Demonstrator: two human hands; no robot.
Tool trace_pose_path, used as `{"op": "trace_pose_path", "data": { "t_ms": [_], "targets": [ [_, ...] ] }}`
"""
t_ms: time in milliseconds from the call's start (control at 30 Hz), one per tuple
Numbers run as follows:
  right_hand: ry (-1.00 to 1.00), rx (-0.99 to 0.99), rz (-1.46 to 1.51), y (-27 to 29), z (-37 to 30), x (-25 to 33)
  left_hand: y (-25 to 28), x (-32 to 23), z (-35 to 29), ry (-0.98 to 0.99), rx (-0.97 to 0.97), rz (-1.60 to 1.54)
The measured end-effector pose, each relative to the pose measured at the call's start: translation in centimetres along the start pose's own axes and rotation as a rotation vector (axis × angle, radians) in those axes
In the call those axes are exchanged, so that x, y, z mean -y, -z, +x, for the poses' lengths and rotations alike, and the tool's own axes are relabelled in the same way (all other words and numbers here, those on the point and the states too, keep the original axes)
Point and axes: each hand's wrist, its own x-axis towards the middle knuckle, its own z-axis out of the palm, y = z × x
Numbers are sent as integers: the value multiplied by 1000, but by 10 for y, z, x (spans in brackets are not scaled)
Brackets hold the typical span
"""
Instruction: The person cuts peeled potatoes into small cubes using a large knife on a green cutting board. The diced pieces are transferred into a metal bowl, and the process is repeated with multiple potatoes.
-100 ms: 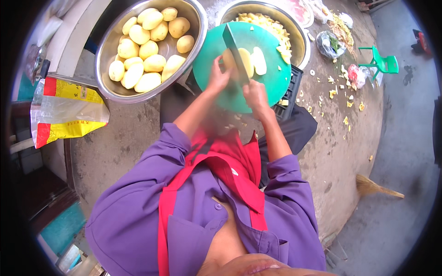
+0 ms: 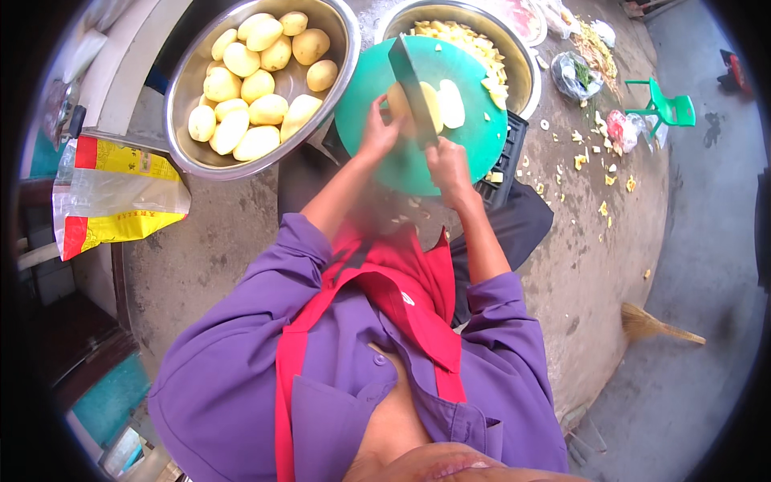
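Observation:
On a round green cutting board (image 2: 365,157) lies a peeled potato (image 2: 397,100), gripped at its left side by my left hand (image 2: 380,130). My right hand (image 2: 450,169) is closed round the handle of a cleaver (image 2: 409,76). The broad blade stands across the potato and hides part of it. Just right of the blade is a cut piece (image 2: 431,106), and beside that a flat pale potato slice (image 2: 451,104) lies on the board. Small bits of potato dot the board's right side.
A steel bowl of peeled potatoes (image 2: 259,112) stands at the left. Behind the board, another steel basin (image 2: 526,76) holds cut potato pieces. A black crate (image 2: 514,149) shows under the board. Scraps, a green stool (image 2: 671,108) and a broom (image 2: 650,325) are at right.

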Motion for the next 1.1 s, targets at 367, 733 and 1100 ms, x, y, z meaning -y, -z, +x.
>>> {"op": "trace_pose_path", "data": {
  "t_ms": [367, 733, 1100],
  "targets": [
    [-171, -70, 80, 73, -23, 3, -18, -16, 11, -8, 9, 273],
    [-191, 41, 104, 59, -27, -11, -32, 37, 49, -67, -15, 237],
    [-164, 172, 113, 50, -25, -7, 8, 18, 17, 16, -66, 429]
  ]
}}
